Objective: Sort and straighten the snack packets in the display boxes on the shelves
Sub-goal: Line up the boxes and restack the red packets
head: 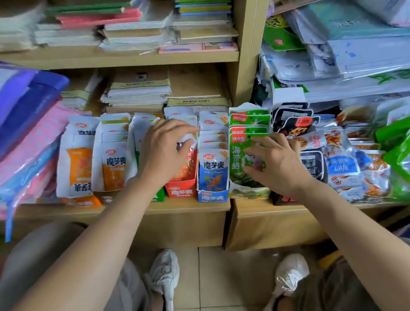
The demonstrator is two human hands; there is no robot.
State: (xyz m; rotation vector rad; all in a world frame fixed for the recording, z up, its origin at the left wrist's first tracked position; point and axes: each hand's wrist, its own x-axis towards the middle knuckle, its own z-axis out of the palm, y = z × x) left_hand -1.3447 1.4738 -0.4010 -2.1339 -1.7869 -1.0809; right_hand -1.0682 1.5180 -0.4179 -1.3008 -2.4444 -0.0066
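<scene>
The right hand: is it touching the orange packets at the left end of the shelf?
No, the right hand lies on the green packets, well apart from the orange packets.
</scene>
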